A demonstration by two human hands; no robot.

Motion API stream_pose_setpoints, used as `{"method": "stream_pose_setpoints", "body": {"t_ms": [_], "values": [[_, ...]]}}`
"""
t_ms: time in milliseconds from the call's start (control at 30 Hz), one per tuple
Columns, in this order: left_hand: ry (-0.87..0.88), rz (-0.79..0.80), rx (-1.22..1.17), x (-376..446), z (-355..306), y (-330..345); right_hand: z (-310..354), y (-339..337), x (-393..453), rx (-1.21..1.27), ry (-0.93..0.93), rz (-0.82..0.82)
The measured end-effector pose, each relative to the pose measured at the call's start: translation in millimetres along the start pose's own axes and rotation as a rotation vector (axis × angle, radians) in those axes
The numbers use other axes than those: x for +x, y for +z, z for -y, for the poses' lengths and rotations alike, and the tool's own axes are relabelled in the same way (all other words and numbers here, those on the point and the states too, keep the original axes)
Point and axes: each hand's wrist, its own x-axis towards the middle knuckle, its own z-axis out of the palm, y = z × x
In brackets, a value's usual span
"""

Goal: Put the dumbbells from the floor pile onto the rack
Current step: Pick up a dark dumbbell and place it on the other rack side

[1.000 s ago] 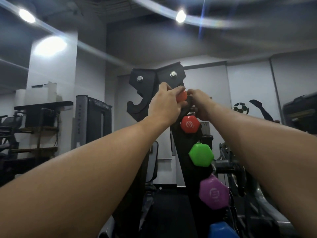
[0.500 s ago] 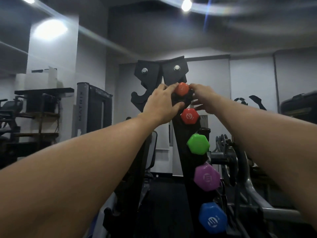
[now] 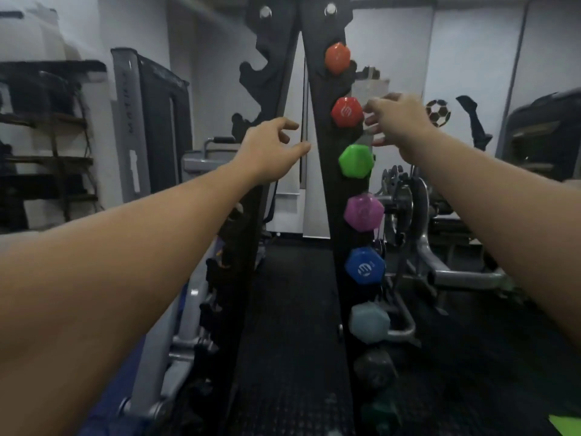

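Orange hexagonal vinyl-coated dumbbell (image 3: 337,57) sits top of black steel rack (image 3: 327,171), your left hand (image 3: 267,152) and right hand (image 3: 397,124) both empty, loosely curled; small, probably light, slick coating, grab the handle.

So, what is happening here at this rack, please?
A person is loading small coloured hexagonal dumbbells onto a tall black upright rack. The orange dumbbell sits in the top slot, above the red, green, purple and blue ones. Both hands are empty: the left hand and the right hand hover beside the rack, fingers loosely curled, touching no dumbbell.
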Motion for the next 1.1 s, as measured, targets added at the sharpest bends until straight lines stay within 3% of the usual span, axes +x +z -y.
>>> {"method": "stream_pose_setpoints", "body": {"t_ms": [267,533,667,900,1100], "values": [[-0.187,0.217,-0.209,-111,42,44,-50,17,-107,0.128,0.145,-0.006],[-0.389,0.277,-0.313,-213,85,81,-123,69,-227,0.13,0.275,0.081],[-0.497,0.315,-0.295,-277,115,102,-186,103,-294,0.11,0.431,0.112],[-0.762,0.541,-0.191,-396,165,154,-323,144,-435,0.092,0.85,0.197],[-0.943,0.631,-0.078,-465,211,187,-387,183,-535,0.113,1.143,0.308]]}}
